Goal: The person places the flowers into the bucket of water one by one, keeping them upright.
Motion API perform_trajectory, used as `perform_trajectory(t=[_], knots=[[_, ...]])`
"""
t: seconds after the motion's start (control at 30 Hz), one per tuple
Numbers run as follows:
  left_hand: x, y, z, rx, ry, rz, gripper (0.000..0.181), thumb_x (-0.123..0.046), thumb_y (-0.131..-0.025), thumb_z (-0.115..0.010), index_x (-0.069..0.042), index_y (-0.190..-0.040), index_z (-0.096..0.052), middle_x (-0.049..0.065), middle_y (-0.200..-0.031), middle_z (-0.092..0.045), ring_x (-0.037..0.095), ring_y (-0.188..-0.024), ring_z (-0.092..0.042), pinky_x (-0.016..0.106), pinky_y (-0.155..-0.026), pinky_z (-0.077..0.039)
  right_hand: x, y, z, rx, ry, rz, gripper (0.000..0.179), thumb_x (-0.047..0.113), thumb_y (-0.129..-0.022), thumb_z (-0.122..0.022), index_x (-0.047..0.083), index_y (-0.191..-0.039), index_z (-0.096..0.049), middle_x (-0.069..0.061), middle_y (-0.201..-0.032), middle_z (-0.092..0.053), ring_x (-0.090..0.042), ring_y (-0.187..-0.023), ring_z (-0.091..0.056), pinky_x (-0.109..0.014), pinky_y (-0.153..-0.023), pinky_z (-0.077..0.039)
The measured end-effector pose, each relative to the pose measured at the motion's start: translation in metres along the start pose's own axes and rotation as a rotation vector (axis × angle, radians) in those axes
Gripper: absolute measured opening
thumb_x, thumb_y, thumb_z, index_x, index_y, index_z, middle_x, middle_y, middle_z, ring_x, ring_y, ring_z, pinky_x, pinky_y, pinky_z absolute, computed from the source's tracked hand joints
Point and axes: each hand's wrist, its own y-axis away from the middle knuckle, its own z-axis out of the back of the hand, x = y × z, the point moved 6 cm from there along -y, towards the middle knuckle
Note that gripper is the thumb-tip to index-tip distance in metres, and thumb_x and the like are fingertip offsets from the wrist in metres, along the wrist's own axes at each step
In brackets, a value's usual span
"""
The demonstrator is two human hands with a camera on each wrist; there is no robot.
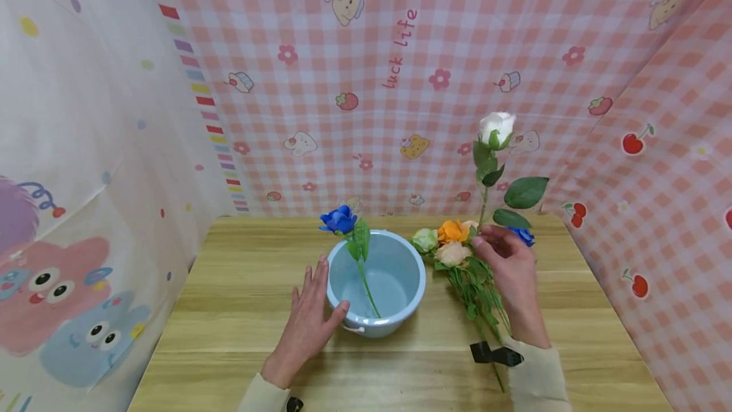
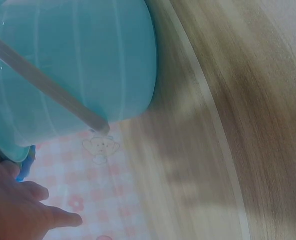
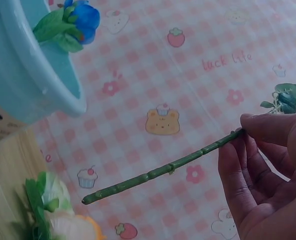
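My right hand point(image 1: 513, 275) pinches the stem of a white artificial rose point(image 1: 496, 130) between thumb and fingers, with the bloom held up above the table. In the right wrist view, the bare green stem point(image 3: 150, 175) sticks out past the fingertips. A light blue bucket point(image 1: 400, 266) stands upright at the middle. Inside it a blue rose point(image 1: 338, 219) leans back left, its bloom above the rim. My left hand point(image 1: 307, 320) lies with spread fingers against the bucket's left rim; in the left wrist view much of this hand point(image 2: 17, 207) is cut off.
Right of the bucket lies a bunch of artificial flowers, among them an orange one point(image 1: 454, 231), a peach one point(image 1: 453, 253) and a pale green one point(image 1: 425, 240). Another blue flower point(image 1: 523, 235) shows behind my right hand. A patterned cloth point(image 1: 394, 164) hangs behind the wooden table point(image 1: 229, 329).
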Motion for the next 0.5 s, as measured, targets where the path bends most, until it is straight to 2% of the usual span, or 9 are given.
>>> perform_trajectory(t=[0.13, 0.33, 0.5], knots=[[0.001, 0.000, 0.000, -0.008, -0.010, -0.007, 0.088, -0.055, -0.102, -0.051, -0.009, -0.167, -0.013, 0.011, -0.173, -0.015, 0.044, -0.156, -0.014, 0.078, -0.113, -0.017, 0.006, 0.002, -0.009, 0.015, -0.032, 0.014, 0.028, 0.000, -0.096, -0.070, -0.010, -0.122, -0.065, 0.005, -0.097, -0.068, -0.012, -0.087, -0.068, -0.021, -0.074, -0.060], [0.000, 0.000, 0.000, -0.002, -0.007, -0.001, 0.088, -0.056, -0.103, -0.050, -0.009, -0.167, -0.012, 0.010, -0.173, -0.013, 0.044, -0.156, -0.014, 0.078, -0.113, -0.016, 0.010, 0.006, -0.018, 0.036, -0.026, 0.033, 0.028, 0.002, -0.096, -0.071, -0.008, -0.122, -0.066, 0.004, -0.098, -0.068, -0.012, -0.086, -0.067, -0.021, -0.074, -0.060], [0.000, 0.000, 0.000, -0.001, -0.010, 0.000, 0.088, -0.056, -0.103, -0.050, -0.009, -0.167, -0.012, 0.008, -0.173, -0.011, 0.044, -0.156, -0.014, 0.078, -0.114, -0.017, 0.014, 0.010, -0.025, 0.043, -0.061, 0.034, 0.027, 0.001, -0.096, -0.071, -0.008, -0.121, -0.066, 0.003, -0.097, -0.067, -0.012, -0.085, -0.066, -0.022, -0.075, -0.060]])
